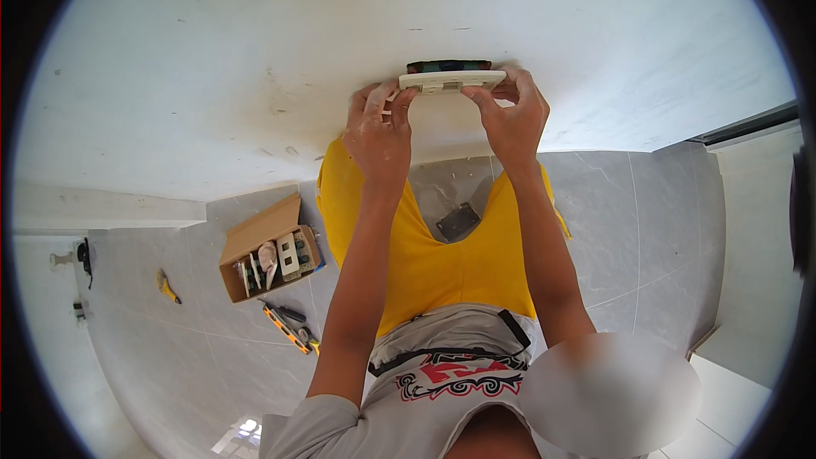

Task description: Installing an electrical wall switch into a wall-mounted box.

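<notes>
A white wall plate (pixel 455 79), seen almost edge-on, is held level in front of the wall (pixel 255 51). Behind its upper edge shows a dark strip (pixel 449 66), which looks like a recess or the plate's back part; I cannot tell which. My left hand (pixel 380 123) pinches the plate's left end between thumb and fingers. At the right end, my right hand (pixel 517 115) grips it the same way, its thumb on the near side. Whether the plate touches the wall is hidden.
On the floor to my left stands an open cardboard box (pixel 262 226) holding several white plates. Near it lie an orange spirit level (pixel 286 328) and a dark-handled tool (pixel 291 313). Farther left is a yellow-handled tool (pixel 168 286). A dark flat object (pixel 459 221) lies between my legs.
</notes>
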A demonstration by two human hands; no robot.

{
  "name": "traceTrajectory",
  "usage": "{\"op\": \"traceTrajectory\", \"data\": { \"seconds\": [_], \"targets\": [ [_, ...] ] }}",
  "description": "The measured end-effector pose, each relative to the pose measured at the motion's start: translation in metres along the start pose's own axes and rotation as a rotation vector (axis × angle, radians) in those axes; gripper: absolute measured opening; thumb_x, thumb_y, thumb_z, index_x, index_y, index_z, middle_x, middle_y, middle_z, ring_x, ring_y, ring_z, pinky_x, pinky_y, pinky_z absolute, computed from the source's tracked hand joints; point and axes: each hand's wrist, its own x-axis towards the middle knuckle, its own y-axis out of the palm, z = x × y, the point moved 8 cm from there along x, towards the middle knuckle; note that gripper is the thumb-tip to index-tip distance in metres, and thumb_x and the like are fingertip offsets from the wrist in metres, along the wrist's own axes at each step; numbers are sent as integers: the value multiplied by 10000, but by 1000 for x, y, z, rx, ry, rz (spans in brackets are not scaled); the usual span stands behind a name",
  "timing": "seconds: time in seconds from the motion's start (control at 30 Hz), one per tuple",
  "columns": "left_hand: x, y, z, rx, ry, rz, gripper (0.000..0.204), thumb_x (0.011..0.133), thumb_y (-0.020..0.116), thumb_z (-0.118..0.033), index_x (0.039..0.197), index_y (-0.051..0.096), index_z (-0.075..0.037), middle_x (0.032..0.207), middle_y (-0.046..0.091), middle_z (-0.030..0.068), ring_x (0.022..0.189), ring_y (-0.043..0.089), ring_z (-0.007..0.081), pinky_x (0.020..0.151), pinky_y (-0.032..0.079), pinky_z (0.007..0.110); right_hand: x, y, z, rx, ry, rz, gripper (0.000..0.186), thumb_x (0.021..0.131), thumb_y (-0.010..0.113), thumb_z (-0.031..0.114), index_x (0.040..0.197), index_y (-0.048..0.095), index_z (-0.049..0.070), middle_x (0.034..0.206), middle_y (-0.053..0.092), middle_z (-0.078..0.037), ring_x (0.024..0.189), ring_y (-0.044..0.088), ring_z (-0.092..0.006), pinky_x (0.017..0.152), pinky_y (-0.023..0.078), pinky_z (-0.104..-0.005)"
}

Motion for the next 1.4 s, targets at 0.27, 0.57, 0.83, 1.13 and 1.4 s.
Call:
{"op": "traceTrajectory", "data": {
  "seconds": [0.27,0.57,0.83,1.13,1.4],
  "targets": [
    [10,2,6,-107,36,-1,194,785,838,-29,930,710,-28,895,738,81,751,731,187,693,579,300,-4,1,-1,-49,156,-69,483,718,931,270,986,651,-17,860,706,-94,783,682,-209,748,557,-337],
    [14,0,-10,-30,99,-103,314,677,946,-141,830,697,-26,778,663,31,668,608,140,636,509,290,-7,1,4,-120,51,-157,493,707,935,284,982,641,0,833,669,-71,761,660,-219,730,551,-347],
    [4,-6,-12,57,40,-253,490,663,945,-171,999,603,-72,799,550,28,735,540,179,689,479,355,-17,-11,16,-224,-20,-383,538,707,940,306,1031,621,18,1194,449,-121,1055,506,-276,875,492,-390],
    [-3,12,-8,-7,134,-204,520,700,928,-171,1076,583,-74,842,565,33,771,558,192,714,479,367,-8,-2,4,-203,-69,-242,668,649,958,392,1084,594,38,1189,440,-123,1103,473,-292,918,456,-418],
    [-1,7,-8,-13,37,-166,457,702,927,-184,1014,616,-62,830,560,33,761,544,197,706,472,372,-6,-3,5,-203,-66,-232,659,650,949,414,1073,594,54,1164,486,-127,1111,488,-303,922,454,-426]
  ]
}}
